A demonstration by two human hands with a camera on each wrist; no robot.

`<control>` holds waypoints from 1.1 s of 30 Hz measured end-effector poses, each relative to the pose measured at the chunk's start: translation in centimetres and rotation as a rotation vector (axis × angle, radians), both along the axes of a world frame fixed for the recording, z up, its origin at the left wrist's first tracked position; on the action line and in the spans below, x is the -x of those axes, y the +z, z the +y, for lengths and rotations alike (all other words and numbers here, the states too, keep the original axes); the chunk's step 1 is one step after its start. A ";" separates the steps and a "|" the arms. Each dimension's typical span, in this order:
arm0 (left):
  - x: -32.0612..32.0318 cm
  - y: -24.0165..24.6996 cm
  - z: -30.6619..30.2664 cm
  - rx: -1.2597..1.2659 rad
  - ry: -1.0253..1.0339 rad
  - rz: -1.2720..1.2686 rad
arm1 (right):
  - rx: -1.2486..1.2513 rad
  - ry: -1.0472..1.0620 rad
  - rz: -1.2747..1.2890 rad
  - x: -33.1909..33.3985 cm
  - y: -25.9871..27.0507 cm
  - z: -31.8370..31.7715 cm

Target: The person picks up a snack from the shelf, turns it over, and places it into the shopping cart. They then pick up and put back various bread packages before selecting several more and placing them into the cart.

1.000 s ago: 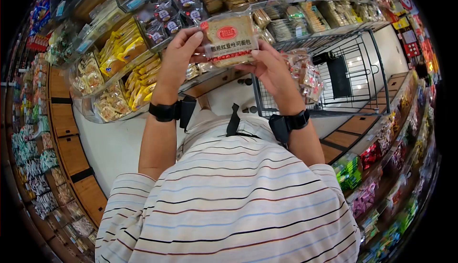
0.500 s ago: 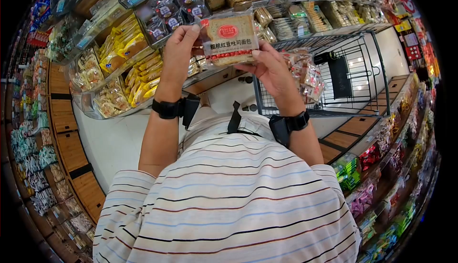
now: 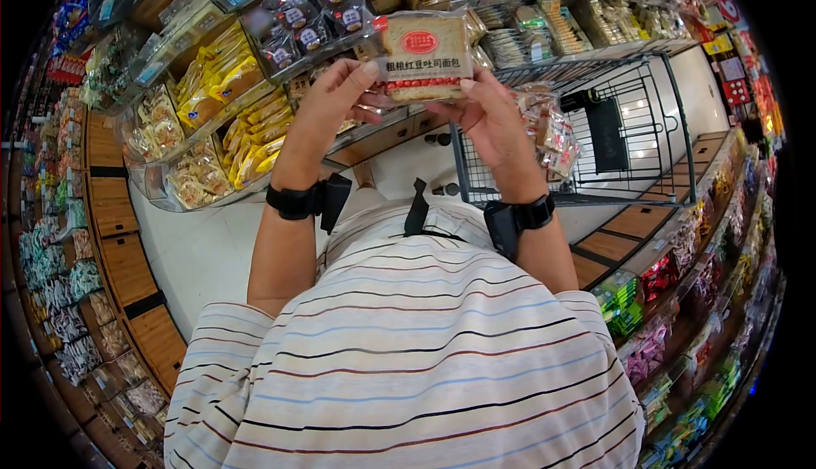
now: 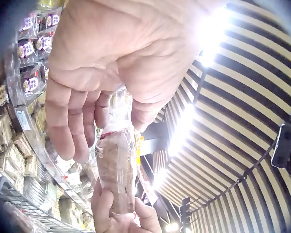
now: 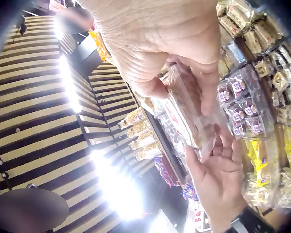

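A clear packet of sliced toast bread (image 3: 425, 54), with a red oval logo and a row of red beans printed on it, is held face up before the shelves in the head view. My left hand (image 3: 327, 103) pinches its left edge between thumb and fingers. At the lower right corner, my right hand (image 3: 493, 120) grips it, thumb on the front and fingers behind. The left wrist view shows the packet (image 4: 117, 167) edge-on, with its crinkled wrapper end between thumb and fingers. In the right wrist view both hands hold the packet (image 5: 184, 109).
A wire shopping cart (image 3: 681, 129) stands to the right, with several red-and-white packets (image 3: 552, 142) at its near left end. Ahead, shelf bins hold yellow bags (image 3: 217, 82) and dark purple-labelled packs (image 3: 297, 18). Snack shelves (image 3: 76, 282) line the left side.
The bread packet has shifted slightly right and up, both hands moving along with it. The cart and shelves look the same.
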State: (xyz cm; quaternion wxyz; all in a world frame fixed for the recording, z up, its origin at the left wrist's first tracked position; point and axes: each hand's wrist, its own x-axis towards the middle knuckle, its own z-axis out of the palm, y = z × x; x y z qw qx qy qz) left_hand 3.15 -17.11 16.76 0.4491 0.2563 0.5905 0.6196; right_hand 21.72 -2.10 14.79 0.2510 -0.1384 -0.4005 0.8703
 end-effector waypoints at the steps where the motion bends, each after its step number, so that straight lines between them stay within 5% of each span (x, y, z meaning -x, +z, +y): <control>1: 0.0 0.1 -0.1 0.027 -0.023 0.008 | 0.003 -0.008 0.008 0.0 -0.1 0.1; 33: -0.7 1.1 -0.2 -0.185 -0.008 -0.051 | 0.190 -0.063 0.129 0.6 -0.5 0.2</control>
